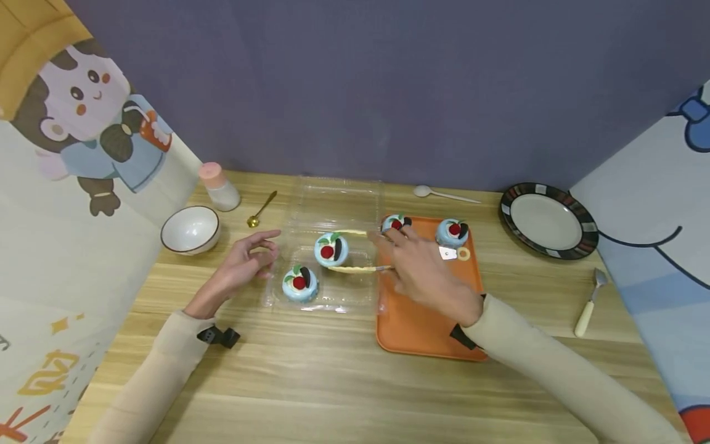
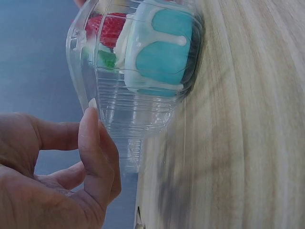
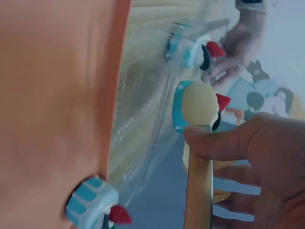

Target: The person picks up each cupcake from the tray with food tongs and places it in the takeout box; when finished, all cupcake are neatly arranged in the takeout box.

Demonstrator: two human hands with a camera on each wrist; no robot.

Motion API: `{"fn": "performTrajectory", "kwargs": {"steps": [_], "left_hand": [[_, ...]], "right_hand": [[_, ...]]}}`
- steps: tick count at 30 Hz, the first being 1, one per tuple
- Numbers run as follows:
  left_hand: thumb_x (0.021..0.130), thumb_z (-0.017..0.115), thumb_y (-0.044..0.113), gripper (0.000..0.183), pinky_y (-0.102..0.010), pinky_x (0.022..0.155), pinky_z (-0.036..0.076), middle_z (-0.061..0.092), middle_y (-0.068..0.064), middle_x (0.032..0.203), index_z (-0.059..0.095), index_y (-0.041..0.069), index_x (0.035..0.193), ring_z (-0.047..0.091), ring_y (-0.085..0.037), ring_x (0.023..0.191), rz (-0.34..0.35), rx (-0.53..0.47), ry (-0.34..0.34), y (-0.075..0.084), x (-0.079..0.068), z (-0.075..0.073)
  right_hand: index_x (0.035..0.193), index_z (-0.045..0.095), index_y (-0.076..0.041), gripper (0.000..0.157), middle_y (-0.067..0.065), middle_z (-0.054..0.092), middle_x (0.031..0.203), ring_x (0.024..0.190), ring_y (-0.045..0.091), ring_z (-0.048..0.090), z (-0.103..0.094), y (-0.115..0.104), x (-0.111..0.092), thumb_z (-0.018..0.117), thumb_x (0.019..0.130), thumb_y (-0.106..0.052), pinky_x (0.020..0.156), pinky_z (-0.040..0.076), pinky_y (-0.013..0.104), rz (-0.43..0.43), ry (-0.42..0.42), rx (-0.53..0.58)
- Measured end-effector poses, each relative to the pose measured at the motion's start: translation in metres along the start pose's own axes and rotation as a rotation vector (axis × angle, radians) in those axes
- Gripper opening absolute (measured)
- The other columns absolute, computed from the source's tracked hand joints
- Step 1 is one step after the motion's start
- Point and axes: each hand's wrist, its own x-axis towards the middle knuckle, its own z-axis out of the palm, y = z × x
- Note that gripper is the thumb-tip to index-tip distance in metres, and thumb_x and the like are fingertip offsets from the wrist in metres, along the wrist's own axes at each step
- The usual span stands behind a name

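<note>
A pair of tongs [image 3: 199,191] with cream tips is gripped in my right hand [image 1: 418,268], over the left part of the orange tray [image 1: 413,330]. Between the tong tips sits a blue toy cupcake [image 1: 331,249] with a strawberry, above the clear plastic box [image 1: 349,302]. A second cupcake [image 1: 300,284] stands in the box's front left compartment. My left hand [image 1: 244,262] is at the box's left side, fingers loosely bent; in the left wrist view a fingertip [image 2: 90,117] is at the rim, and contact is hard to tell. The box's lid [image 1: 338,203] lies folded back.
Two more cupcakes, one [image 1: 452,233] at the right, stand on the tray's far end. A white bowl [image 1: 190,230], a pink-capped shaker [image 1: 220,187] and a gold spoon [image 1: 261,211] are at left. A white spoon [image 1: 444,194], a dark-rimmed plate [image 1: 546,221] and a cream-handled utensil [image 1: 590,305] are at right.
</note>
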Motion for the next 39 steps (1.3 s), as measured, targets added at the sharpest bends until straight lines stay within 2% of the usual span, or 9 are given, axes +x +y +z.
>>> {"fn": "performTrajectory", "kwargs": {"steps": [5,8,13,18,21,25,28,31,39], "left_hand": [[0.101,0.052,0.011,0.054,-0.026,0.063,0.06,0.046,-0.021,0.129,0.035,0.011,0.152,0.058,-0.007,0.08,0.007,0.0,0.002,0.001,-0.001,0.0],[0.1,0.053,0.011,0.054,-0.027,0.063,0.06,0.047,-0.021,0.129,0.036,0.011,0.152,0.059,-0.007,0.08,0.006,0.003,0.001,0.002,0.0,0.0],[0.1,0.053,0.011,0.054,-0.028,0.064,0.061,0.047,-0.022,0.129,0.036,0.011,0.152,0.059,-0.007,0.08,0.005,0.001,0.002,0.002,-0.001,0.001],[0.1,0.053,0.011,0.054,-0.027,0.062,0.06,0.047,-0.022,0.129,0.036,0.011,0.152,0.059,-0.007,0.08,0.009,-0.003,0.002,0.003,-0.001,0.001],[0.1,0.053,0.011,0.054,-0.027,0.062,0.06,0.047,-0.022,0.129,0.035,0.011,0.152,0.059,-0.008,0.08,0.007,-0.002,0.004,0.002,-0.002,0.0],[0.1,0.053,0.011,0.055,-0.028,0.063,0.061,0.048,-0.021,0.129,0.035,0.012,0.152,0.059,-0.008,0.079,0.0,0.003,0.006,0.001,-0.002,0.0],[0.1,0.053,0.011,0.055,-0.029,0.063,0.061,0.048,-0.022,0.129,0.035,0.012,0.152,0.059,-0.008,0.08,-0.002,0.006,0.009,0.001,-0.002,0.0],[0.1,0.053,0.011,0.055,-0.031,0.064,0.062,0.047,-0.022,0.129,0.035,0.011,0.152,0.059,-0.008,0.081,-0.001,0.006,0.009,0.0,-0.002,0.0],[0.1,0.053,0.01,0.055,-0.032,0.066,0.063,0.046,-0.023,0.13,0.034,0.011,0.152,0.059,-0.009,0.083,0.001,0.002,0.006,0.0,-0.001,0.0]], "right_hand": [[0.144,0.05,-0.02,0.082,0.004,0.063,0.124,0.101,0.026,0.06,0.012,-0.012,0.016,0.085,0.07,-0.025,0.038,0.038,0.022,-0.046,0.001,-0.113],[0.145,0.049,-0.02,0.08,0.005,0.062,0.125,0.103,0.025,0.059,0.016,-0.016,0.02,0.084,0.074,-0.034,0.038,0.039,0.024,-0.046,-0.002,-0.131],[0.144,0.05,-0.02,0.08,0.005,0.062,0.124,0.107,0.024,0.058,0.02,-0.019,0.023,0.085,0.074,-0.035,0.038,0.04,0.024,-0.052,-0.025,-0.135],[0.142,0.052,-0.017,0.077,0.006,0.063,0.12,0.105,0.025,0.06,0.023,-0.018,0.025,0.085,0.074,-0.035,0.04,0.042,0.025,-0.054,-0.055,-0.086],[0.142,0.052,-0.017,0.075,0.006,0.063,0.119,0.101,0.025,0.061,0.025,-0.014,0.028,0.083,0.077,-0.035,0.04,0.04,0.024,-0.036,-0.105,-0.024],[0.143,0.05,-0.018,0.071,0.006,0.061,0.129,0.11,0.029,0.062,0.026,-0.008,0.033,0.079,0.081,-0.038,0.041,0.041,0.021,-0.01,-0.178,0.063],[0.144,0.049,-0.018,0.071,0.008,0.06,0.135,0.115,0.03,0.061,0.026,-0.005,0.035,0.079,0.082,-0.038,0.041,0.043,0.022,-0.01,-0.2,0.103],[0.145,0.049,-0.019,0.072,0.007,0.059,0.136,0.115,0.029,0.06,0.026,-0.004,0.036,0.078,0.083,-0.039,0.043,0.043,0.022,-0.008,-0.208,0.11],[0.147,0.045,-0.022,0.075,0.005,0.059,0.132,0.11,0.027,0.061,0.024,-0.006,0.033,0.078,0.082,-0.041,0.039,0.039,0.021,-0.009,-0.201,0.058]]}}
